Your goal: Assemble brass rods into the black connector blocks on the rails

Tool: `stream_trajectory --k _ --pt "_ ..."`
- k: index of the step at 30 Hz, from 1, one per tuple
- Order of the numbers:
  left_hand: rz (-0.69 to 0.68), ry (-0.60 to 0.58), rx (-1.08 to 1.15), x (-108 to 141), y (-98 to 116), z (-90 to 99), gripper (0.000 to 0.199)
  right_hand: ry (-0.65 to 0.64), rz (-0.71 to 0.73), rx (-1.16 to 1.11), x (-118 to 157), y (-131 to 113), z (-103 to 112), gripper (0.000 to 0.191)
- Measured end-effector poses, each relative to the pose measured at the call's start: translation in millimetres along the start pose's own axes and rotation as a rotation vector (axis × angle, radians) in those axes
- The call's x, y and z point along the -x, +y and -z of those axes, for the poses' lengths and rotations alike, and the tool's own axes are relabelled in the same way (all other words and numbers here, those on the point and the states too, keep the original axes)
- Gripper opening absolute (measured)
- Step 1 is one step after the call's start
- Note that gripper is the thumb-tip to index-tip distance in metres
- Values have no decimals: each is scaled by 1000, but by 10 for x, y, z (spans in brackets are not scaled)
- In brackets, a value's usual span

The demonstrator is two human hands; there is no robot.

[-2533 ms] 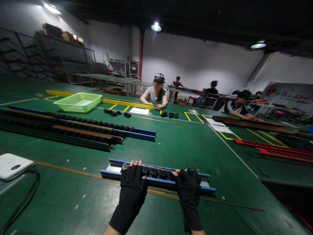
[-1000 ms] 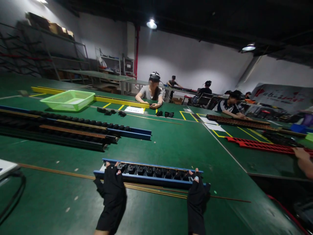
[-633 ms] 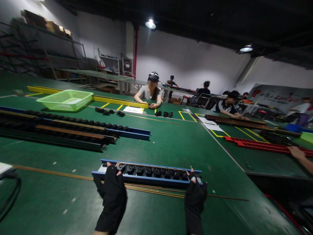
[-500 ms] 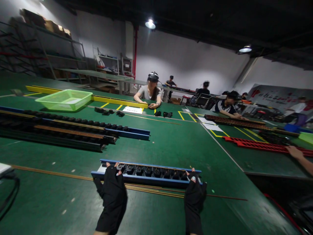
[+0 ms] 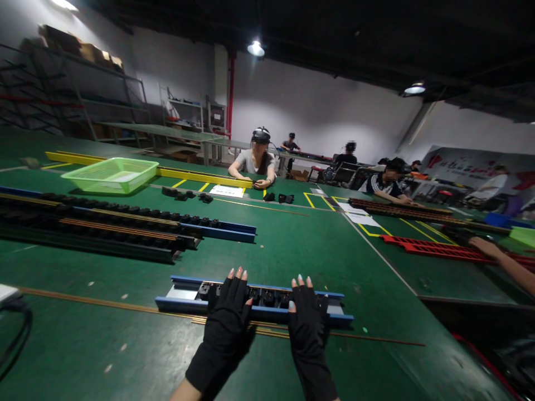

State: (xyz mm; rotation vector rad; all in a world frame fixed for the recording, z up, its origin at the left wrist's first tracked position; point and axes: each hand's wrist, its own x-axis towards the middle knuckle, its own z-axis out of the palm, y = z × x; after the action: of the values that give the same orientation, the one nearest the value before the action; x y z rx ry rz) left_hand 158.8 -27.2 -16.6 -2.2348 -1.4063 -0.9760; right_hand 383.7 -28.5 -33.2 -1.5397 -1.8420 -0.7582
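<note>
A short blue rail channel point(image 5: 179, 304) lies crosswise on the table before me, its pale inner floor showing at both ends. Black plastic blocks point(image 5: 268, 298) sit in a row inside it, with a thin brass-coloured rod along the far side. My left hand point(image 5: 228, 314), in a black fingerless glove, lies flat over the left half of the row, fingers stretched forward. Over the right half rests my right hand point(image 5: 308, 320), gloved alike, fingers extended. Both palms hide some blocks. Thin brass rods point(image 5: 271, 333) lie on the table along the channel's near side.
Longer channels with black blocks point(image 5: 125, 217) lie at left. Behind them stand a green basket point(image 5: 111, 181) and a yellow rail point(image 5: 200, 178). A co-worker point(image 5: 254, 161) sits opposite. Another person's hand point(image 5: 485, 245) touches red rails point(image 5: 434, 250) at right. A cable point(image 5: 27, 323) hangs at left.
Both hands have left the channel's ends and moved inward, now flat over the blocks. The blocks sit closer together, leaving more bare floor at each end. The channel stays in place.
</note>
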Motion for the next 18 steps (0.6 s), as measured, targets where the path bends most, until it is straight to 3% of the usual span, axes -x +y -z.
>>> stream_trajectory --k 3,10,14,18 --pt "-41 54 -22 -9 39 -109 68 -25 53 6 6 -108 -32 47" --pt "-43 37 -57 79 108 -261 64 45 -40 -101 -18 -226 -125 44" --pt "-29 41 -68 75 130 -264 55 104 56 -70 -56 -198 -57 41" --pt "-35 88 -104 57 144 -283 54 64 30 -67 -143 -207 12 38"
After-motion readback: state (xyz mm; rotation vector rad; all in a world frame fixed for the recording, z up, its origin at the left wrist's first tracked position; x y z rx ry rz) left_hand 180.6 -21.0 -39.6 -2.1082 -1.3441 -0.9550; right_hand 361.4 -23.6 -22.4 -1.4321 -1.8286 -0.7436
